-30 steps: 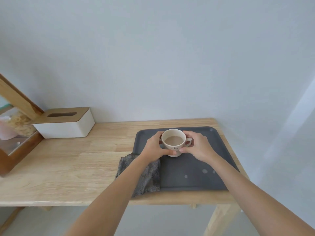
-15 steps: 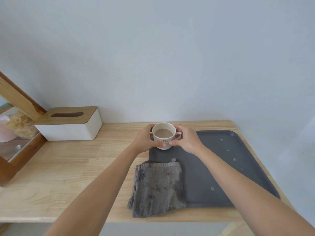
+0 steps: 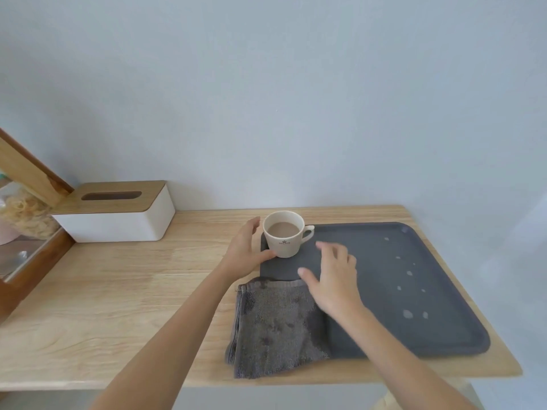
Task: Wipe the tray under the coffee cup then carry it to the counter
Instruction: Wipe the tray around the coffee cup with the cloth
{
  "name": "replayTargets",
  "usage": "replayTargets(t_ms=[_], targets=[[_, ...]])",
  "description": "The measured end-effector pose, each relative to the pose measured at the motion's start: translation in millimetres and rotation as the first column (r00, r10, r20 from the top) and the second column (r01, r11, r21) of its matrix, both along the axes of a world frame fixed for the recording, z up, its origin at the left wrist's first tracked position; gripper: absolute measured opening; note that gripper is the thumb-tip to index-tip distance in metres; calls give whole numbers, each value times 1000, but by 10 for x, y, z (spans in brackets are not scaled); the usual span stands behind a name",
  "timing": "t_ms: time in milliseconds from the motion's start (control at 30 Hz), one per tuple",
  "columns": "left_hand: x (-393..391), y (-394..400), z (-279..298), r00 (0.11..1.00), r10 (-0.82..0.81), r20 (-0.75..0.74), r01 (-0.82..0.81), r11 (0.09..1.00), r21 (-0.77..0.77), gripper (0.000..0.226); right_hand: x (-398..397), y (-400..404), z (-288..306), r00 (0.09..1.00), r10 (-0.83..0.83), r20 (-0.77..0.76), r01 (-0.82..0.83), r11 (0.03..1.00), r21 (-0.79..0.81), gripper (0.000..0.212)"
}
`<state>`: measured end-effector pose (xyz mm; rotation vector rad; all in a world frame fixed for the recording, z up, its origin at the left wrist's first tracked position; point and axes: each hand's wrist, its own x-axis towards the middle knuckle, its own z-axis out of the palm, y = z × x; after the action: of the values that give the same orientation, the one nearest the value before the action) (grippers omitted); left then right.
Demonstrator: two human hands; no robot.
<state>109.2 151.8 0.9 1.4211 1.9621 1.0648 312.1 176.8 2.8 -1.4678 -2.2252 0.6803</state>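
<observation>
A white coffee cup point(image 3: 284, 234) with milky coffee stands at the far left corner of the dark grey tray point(image 3: 426, 327), its handle pointing right. Pale spots dot the tray's right half. A folded grey towel point(image 3: 275, 327) lies over the tray's near left edge, partly on the table. My left hand point(image 3: 247, 251) is open beside the cup on its left, thumb near the cup's base. My right hand point(image 3: 333, 278) hovers open above the tray, just right of the cup and over the towel's far corner, holding nothing.
The wooden table point(image 3: 118, 294) runs along a pale wall. A white tissue box point(image 3: 118, 216) with a wooden lid stands at the back left. A wood-framed case point(image 3: 26, 232) with glass is at the far left. The table's right edge runs close to the tray.
Both hands carried the cup left across the tray, set it down at the far left corner and let go. My right hand has pulled back toward the towel.
</observation>
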Motion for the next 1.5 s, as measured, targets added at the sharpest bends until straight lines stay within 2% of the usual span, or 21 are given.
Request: replayTargets(t_ms=[67, 167, 233, 333, 433, 467, 533, 567, 633, 700, 733, 867, 967, 1133, 1300, 1500], targets=[[18, -138, -44, 997, 71, -24, -70, 997, 38, 77, 68, -221, -89, 969, -35, 246, 10, 995, 104, 63], [63, -314, -77, 993, 118, -1, -117, 989, 90, 67, 80, -317, -83, 948, -29, 318, -9, 993, 117, 46], [115, -388, -77, 991, 135, 7, -135, 985, 110, 59, 100, -286, -14, 961, 37, 274, -54, 997, 55, 30], [276, -480, -56, 990, 142, 5, -141, 980, 141, 47, 274, -206, 73, 996, 71, 55, -66, 994, -87, 17], [514, -546, -54, 993, 113, -40, -105, 982, 159, 40, 569, -58, 181, 1000, 0, 30, 1, 999, -39, 15], [608, -569, -68, 994, 92, -62, -82, 987, 139, 41, 648, -24, 216, 996, -38, 79, 37, 999, 22, 20], [785, -587, -139, 993, 57, -100, -48, 995, 90, 42, 713, 7, 189, 964, -116, 241, 59, 971, 233, 47], [865, -580, -190, 991, 55, -119, -49, 997, 51, 44, 689, -15, 166, 954, -113, 279, 29, 958, 287, 60], [1005, -567, -273, 982, 87, -170, -100, 993, -67, 52, 555, -127, 50, 950, 28, 310, -85, 982, 171, 69], [1080, -571, -334, 947, 105, -304, -156, 976, -150, 59, 435, -238, -155, 913, 192, 359, -202, 979, -11, 72], [1102, -578, -349, 922, 92, -375, -163, 973, -163, 61, 427, -262, -242, 896, 226, 381, -229, 973, -37, 73], [1112, -567, -404, 834, 20, -552, -170, 960, -221, 77, 717, -71, -337, 877, 235, 418, -242, 970, -37, 74], [1109, -549, -475, 740, -29, -672, -193, 948, -254, 81, 1084, 159, -338, 887, 140, 439, -149, 989, -14, 73], [1096, -543, -484, 724, -80, -685, -161, 946, -281, 83, 1435, 477, -366, 874, 5, 485, -23, 999, 32, 73], [1092, -534, -488, 726, -107, -679, -139, 944, -298, 78, 1215, 939, -376, 874, -76, 479, 54, 997, 59, 77], [1101, -530, -473, 710, -126, -693, -150, 934, -323, 79, 853, 1452, -382, 887, -99, 451, 92, 995, 38, 78]])
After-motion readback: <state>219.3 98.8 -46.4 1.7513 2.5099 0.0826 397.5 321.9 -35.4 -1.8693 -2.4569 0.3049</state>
